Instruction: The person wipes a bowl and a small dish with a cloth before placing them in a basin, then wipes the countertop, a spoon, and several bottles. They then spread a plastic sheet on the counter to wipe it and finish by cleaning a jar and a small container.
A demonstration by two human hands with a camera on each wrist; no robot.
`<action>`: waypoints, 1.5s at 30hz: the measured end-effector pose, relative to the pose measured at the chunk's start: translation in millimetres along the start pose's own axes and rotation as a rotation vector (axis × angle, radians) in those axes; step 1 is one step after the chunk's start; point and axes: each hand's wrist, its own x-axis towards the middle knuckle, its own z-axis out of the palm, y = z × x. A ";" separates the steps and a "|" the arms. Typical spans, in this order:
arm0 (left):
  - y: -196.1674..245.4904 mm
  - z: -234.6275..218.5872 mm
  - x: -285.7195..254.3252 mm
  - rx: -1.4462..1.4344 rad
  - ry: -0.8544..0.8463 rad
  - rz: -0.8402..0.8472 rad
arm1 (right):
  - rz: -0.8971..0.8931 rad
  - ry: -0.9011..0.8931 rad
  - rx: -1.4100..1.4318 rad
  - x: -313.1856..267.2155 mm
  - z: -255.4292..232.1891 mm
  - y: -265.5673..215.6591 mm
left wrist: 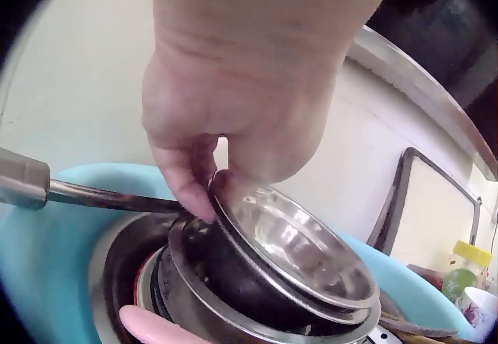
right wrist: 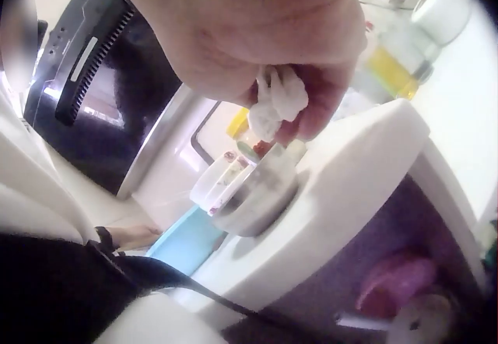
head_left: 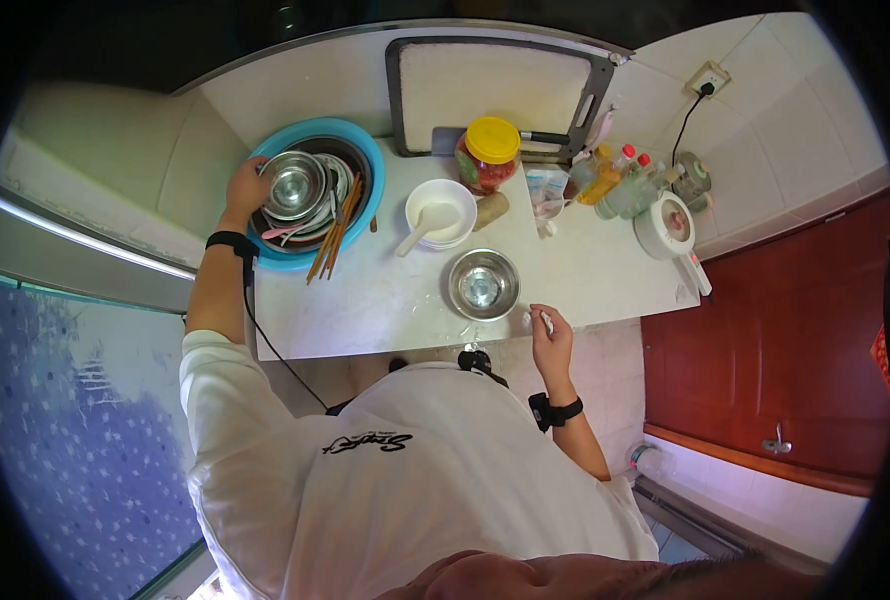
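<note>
At the left of the head view, my left hand (head_left: pixel 247 190) pinches the rim of a stainless steel bowl (head_left: pixel 295 188) in a blue basin (head_left: pixel 375 195). The left wrist view shows the thumb and fingers at the edge of nested steel bowls (left wrist: pixel 299 243), which lean among other dishes. My right hand (head_left: pixel 555 345) is near the counter's front edge, curled round a crumpled white tissue (right wrist: pixel 278 104). Just left of that hand, another steel bowl (head_left: pixel 483 285) stands on the counter.
Chopsticks (head_left: pixel 333 238) hang over the basin's right side. White bowls (head_left: pixel 455 200) with a spoon (head_left: pixel 427 225) stand mid-counter, near a yellow-lidded jar (head_left: pixel 491 145). Several bottles (head_left: pixel 625 185) and a white handled pot (head_left: pixel 660 228) stand right. A cutting board (head_left: pixel 500 85) leans on the wall.
</note>
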 end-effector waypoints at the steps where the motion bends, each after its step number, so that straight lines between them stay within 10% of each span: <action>1: -4.2 -1.8 3.2 -0.007 -0.100 -0.024 | -0.005 0.003 -0.010 -0.6 0.2 1.7; 7: 18.1 -4.6 -14.9 0.359 -0.002 0.078 | -0.044 0.017 -0.040 0.2 -2.4 15.3; 16: 14.8 -11.5 -33.1 0.150 -0.187 -0.088 | 0.151 -0.176 -0.017 43.1 13.1 5.3; 20: 30.3 -16.8 -58.7 0.128 -0.002 -0.095 | 0.123 -0.293 -0.109 60.3 21.0 14.1; 22: 54.5 -30.7 -72.6 0.158 0.300 0.073 | 0.143 -0.359 -0.107 62.7 19.1 7.6; 27: 199.1 -31.3 -195.5 -0.455 0.138 0.409 | 0.053 -0.400 -0.116 72.9 25.1 37.3; 32: 258.0 54.9 -305.1 -0.652 -0.235 -0.105 | 0.130 -0.706 0.091 74.0 6.4 6.3; 34: 281.9 47.2 -330.3 -1.340 -0.482 -0.447 | 0.077 -0.823 0.129 63.9 2.2 -7.9; 37: 278.6 56.9 -369.5 -1.388 -0.419 -0.708 | -0.212 -0.994 0.074 49.0 11.5 -16.1; 38: 276.6 54.8 -384.0 -1.391 -0.369 -0.743 | 0.018 -1.165 0.078 48.0 11.2 -18.1; 41: 267.9 36.5 -448.2 -0.509 0.133 -0.423 | 0.201 -1.296 0.344 37.1 19.0 -21.2; 45: 247.5 3.2 -521.0 0.170 0.042 -0.516 | 0.237 -1.416 0.491 19.5 40.8 -8.1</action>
